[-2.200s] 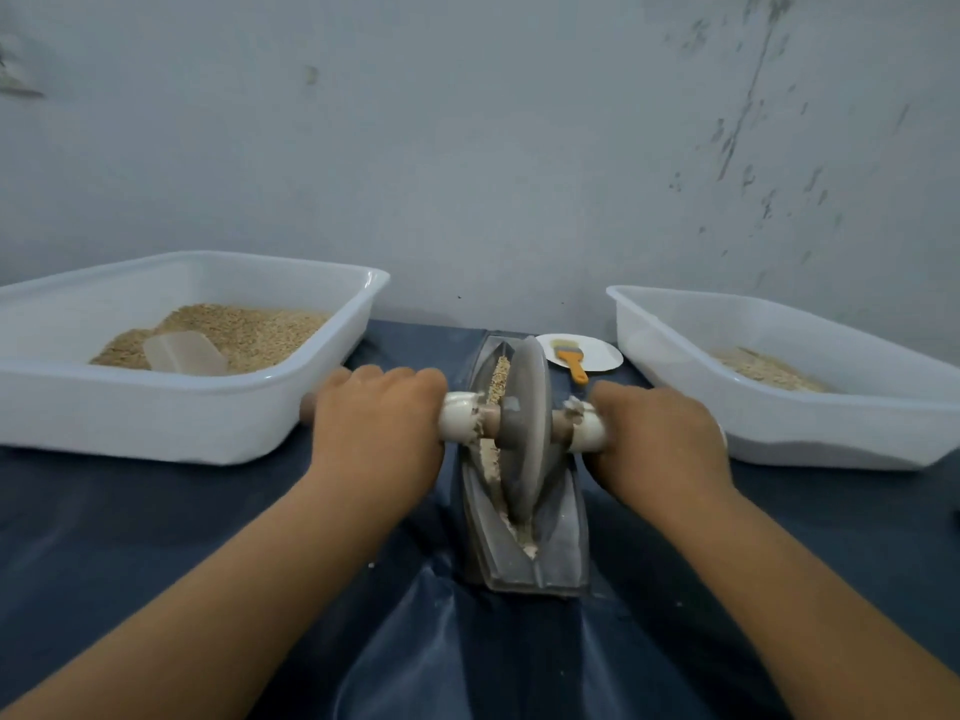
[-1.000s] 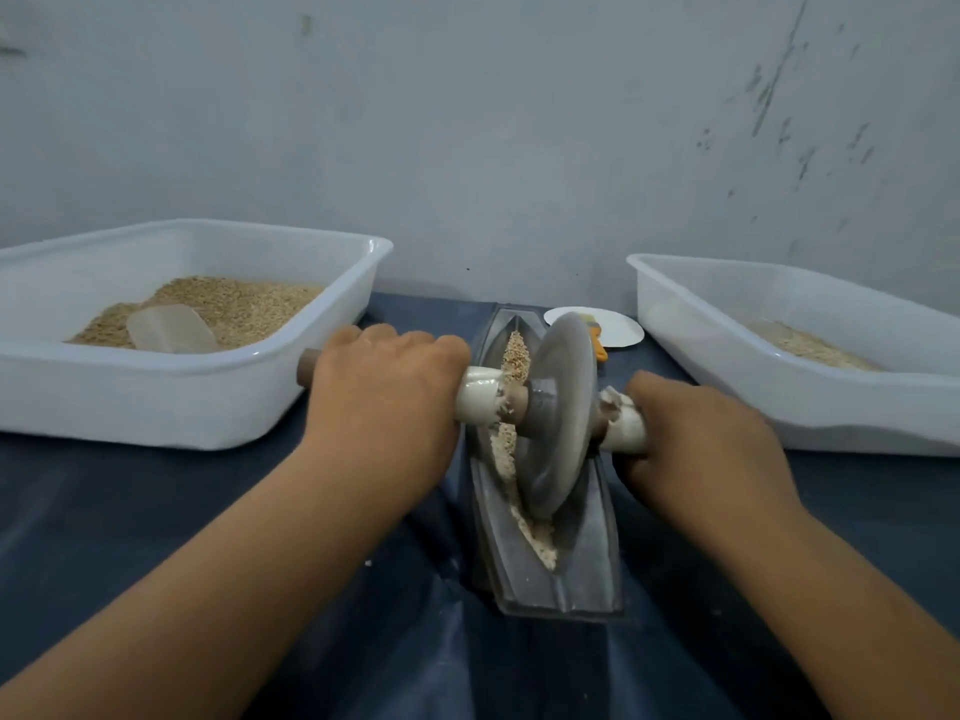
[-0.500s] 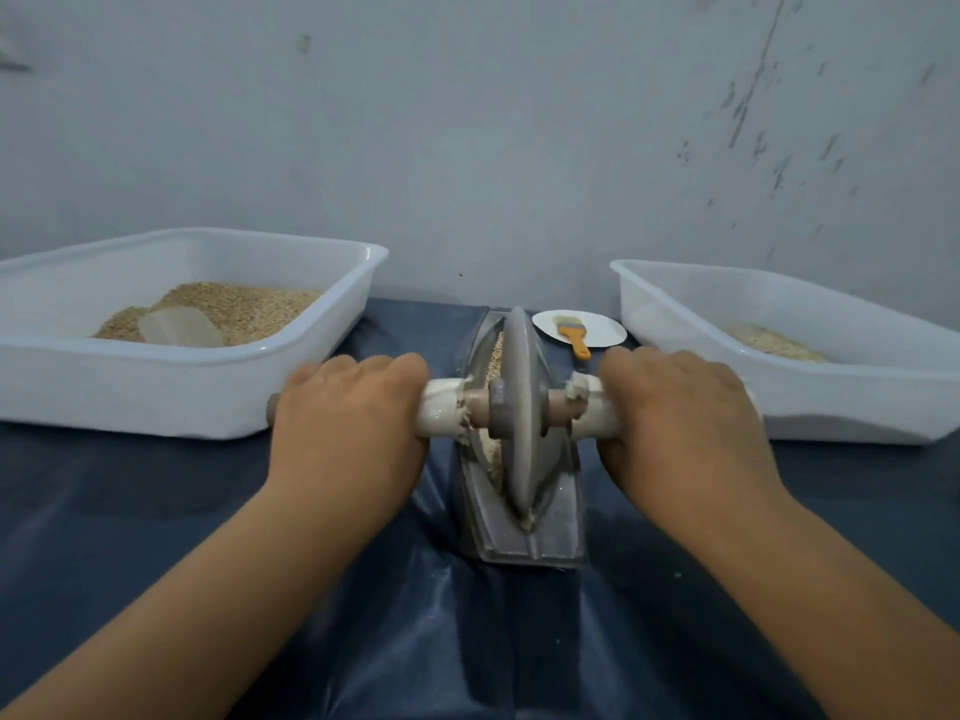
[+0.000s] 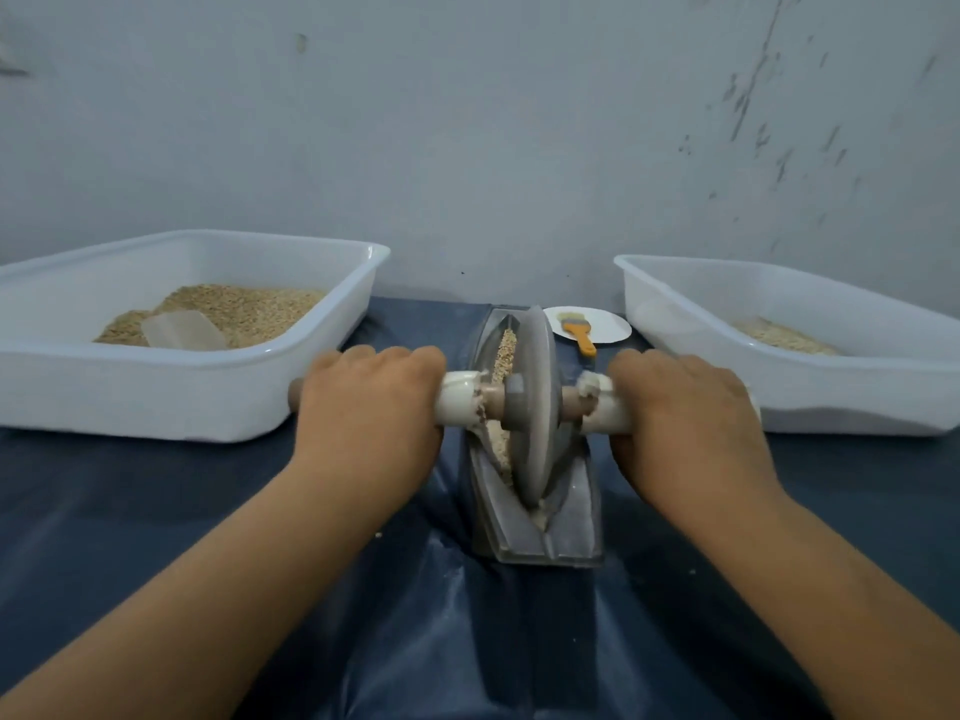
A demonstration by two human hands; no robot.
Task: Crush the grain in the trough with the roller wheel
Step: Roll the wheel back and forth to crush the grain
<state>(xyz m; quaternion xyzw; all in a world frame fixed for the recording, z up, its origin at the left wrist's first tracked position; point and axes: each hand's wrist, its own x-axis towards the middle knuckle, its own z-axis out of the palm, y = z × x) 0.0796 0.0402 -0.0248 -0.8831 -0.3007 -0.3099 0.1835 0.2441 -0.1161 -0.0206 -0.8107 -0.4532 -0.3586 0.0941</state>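
A grey stone disc wheel on a tan wooden axle with white wrapped ends is showing at centre, over beige grain in a grey metal trough. White plastic tubs are flanking it on the dark blue-covered desk; an orange-handled brush is lying on a white round plate.

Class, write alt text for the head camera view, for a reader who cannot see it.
Left hand and right hand grip the axle handles of a grey stone roller wheel standing in a narrow grey trough of tan grain, between two white plastic tubs on dark blue sheeting.
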